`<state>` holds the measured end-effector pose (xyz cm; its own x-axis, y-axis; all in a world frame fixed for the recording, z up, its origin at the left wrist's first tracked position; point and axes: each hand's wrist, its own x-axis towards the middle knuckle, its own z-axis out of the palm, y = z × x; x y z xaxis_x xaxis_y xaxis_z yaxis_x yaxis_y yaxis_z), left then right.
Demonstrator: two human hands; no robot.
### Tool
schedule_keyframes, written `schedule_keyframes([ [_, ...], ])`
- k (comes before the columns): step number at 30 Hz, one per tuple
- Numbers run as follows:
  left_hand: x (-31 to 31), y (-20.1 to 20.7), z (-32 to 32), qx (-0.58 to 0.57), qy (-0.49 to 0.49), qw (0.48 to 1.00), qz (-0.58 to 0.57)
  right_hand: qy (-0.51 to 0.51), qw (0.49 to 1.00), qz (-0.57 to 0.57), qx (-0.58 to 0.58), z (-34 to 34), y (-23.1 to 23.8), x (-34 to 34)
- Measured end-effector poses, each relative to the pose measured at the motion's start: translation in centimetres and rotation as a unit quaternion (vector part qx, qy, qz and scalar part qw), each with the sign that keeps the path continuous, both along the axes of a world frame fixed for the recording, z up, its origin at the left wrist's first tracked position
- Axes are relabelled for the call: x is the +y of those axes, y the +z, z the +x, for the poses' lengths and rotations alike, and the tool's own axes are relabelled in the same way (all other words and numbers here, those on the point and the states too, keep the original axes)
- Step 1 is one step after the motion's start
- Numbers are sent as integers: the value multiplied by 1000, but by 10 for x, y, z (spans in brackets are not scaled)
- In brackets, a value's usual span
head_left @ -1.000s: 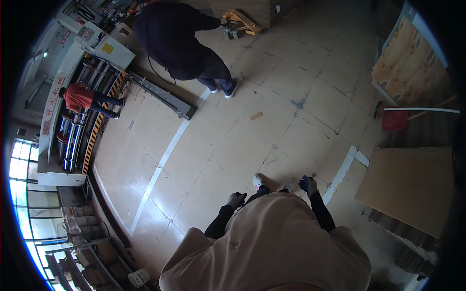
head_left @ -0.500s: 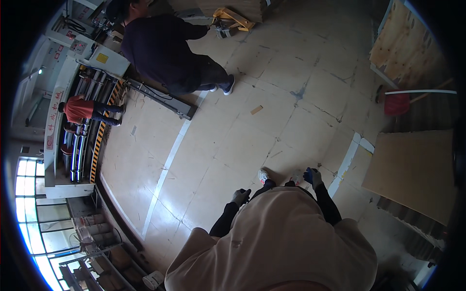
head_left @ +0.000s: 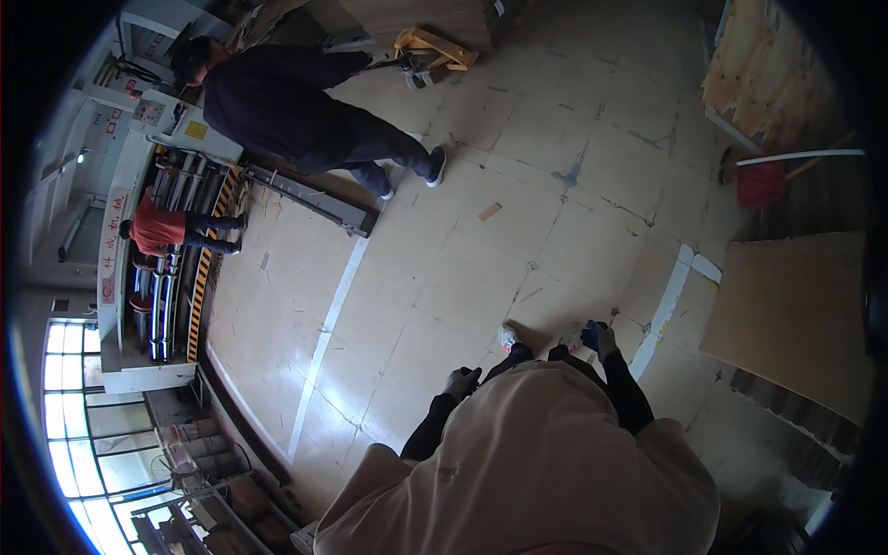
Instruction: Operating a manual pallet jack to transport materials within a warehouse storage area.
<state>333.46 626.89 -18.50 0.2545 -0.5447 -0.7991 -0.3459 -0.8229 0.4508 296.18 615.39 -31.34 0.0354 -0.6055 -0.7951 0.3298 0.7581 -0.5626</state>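
My left hand [head_left: 462,382], in a grey glove, hangs in front of my body with its fingers curled in. Dark patches show at its fingertips, and whatever it may hold is too small to make out. On the other side, my right hand [head_left: 600,339] is also gloved and closed. Dark blue shows at its fingers, either part of the glove or something gripped; I cannot tell. Both hands are apart from other things, above the tiled floor [head_left: 444,287]. My shoes [head_left: 508,337] show beyond my beige top.
A person in dark clothes [head_left: 287,102] stands ahead left, near a yellow pallet jack [head_left: 435,46]. Farther left, a person in red [head_left: 159,228] is at a large roller machine [head_left: 113,324]. Cardboard sheets [head_left: 791,319] lie stacked at right, below a plywood board [head_left: 763,74].
The dark-clothed person has shifted left, legs now spread in a stride. The view has turned slightly, moving the machine and windows rightward. My hands stay closed in nearly the same place.
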Motion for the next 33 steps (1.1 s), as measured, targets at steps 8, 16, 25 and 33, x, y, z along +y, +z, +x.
schedule_keyframes([
  [8, -9, -4, -2, -5, -1, 1000, 0, -6, 1000, -3, -13, -4, 2, -8],
  [16, -20, -1, -2, 33, 20, 999, 6, -3, 1000, 0, -5, -9, -3, -6],
  [25, -12, -9, 3, 27, 25, 999, 16, 0, 1000, 0, -8, -3, 3, -8],
  [33, 2, -36, 16, 43, 46, 998, 22, 47, 999, 3, 16, 9, 16, -11],
])
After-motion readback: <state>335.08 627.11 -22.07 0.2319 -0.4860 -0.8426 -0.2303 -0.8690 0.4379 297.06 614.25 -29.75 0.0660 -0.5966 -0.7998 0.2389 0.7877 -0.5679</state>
